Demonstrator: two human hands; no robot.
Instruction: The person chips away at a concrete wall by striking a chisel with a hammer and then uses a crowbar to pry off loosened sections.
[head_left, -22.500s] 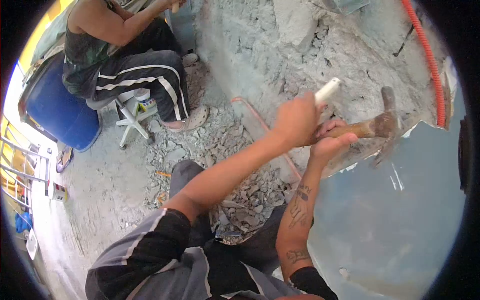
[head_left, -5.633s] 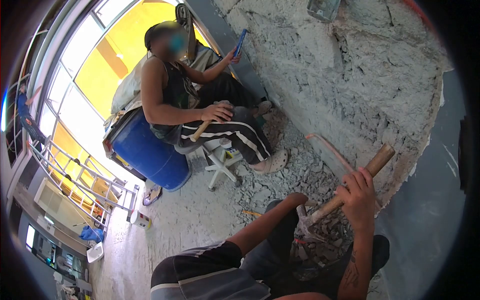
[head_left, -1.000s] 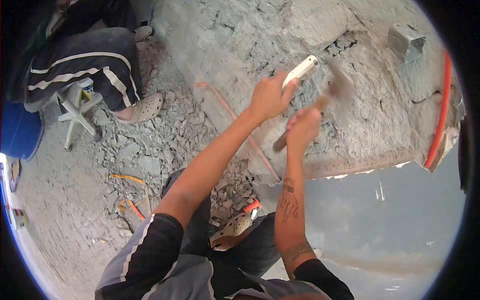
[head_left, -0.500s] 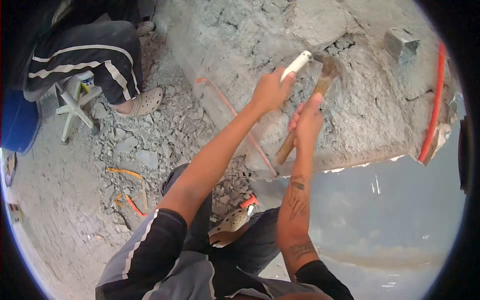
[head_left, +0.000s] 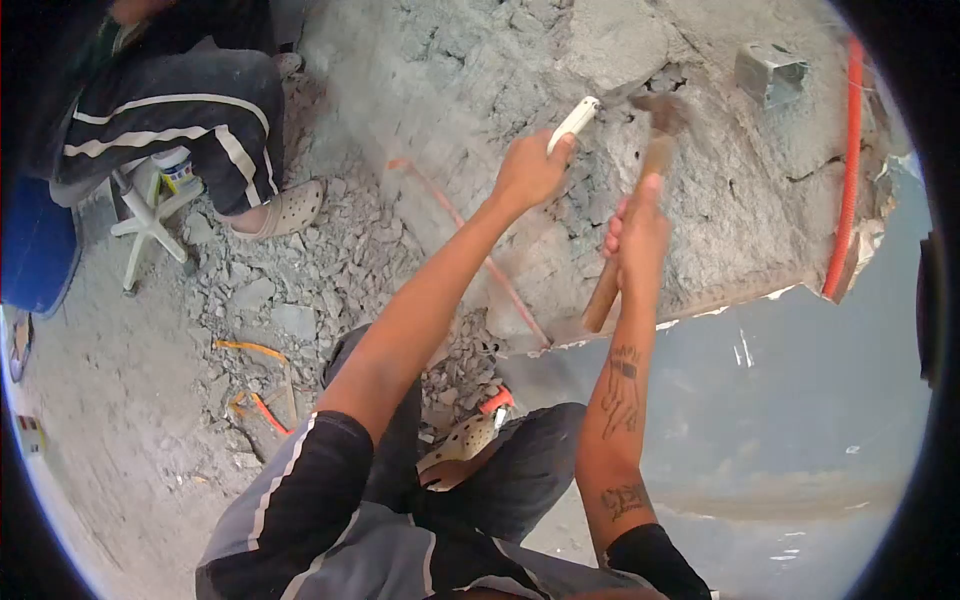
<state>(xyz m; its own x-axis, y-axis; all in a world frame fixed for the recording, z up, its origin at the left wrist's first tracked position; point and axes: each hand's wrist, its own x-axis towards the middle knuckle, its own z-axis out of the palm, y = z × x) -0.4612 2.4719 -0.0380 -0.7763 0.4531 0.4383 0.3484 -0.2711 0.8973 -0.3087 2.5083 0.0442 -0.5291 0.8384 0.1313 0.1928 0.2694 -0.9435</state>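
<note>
My left hand (head_left: 532, 172) is closed around a white-handled tool (head_left: 574, 124), whose pale end points up and to the right; its other end is hidden by the hand. In my right hand (head_left: 637, 236) is a hammer (head_left: 655, 160) with a worn wooden handle, fingers wrapped round the grip. The hammer's dark metal head is smeared by motion and stands a short way right of the white tool's end. Both tools are over a rough, chipped grey concrete surface (head_left: 720, 210).
A metal junction box (head_left: 770, 76) and a red corrugated conduit (head_left: 848, 180) are at the right. A thin pinkish tube (head_left: 470, 240) crosses the left side. Rubble (head_left: 300, 260) covers the floor. Another person's leg (head_left: 180, 130), a white stool base (head_left: 148, 215) and a blue bucket (head_left: 38, 245) are at left.
The hammer has swung right, away from the end of the white-handled tool. My left hand has shifted slightly left with that tool. The view has shifted a little.
</note>
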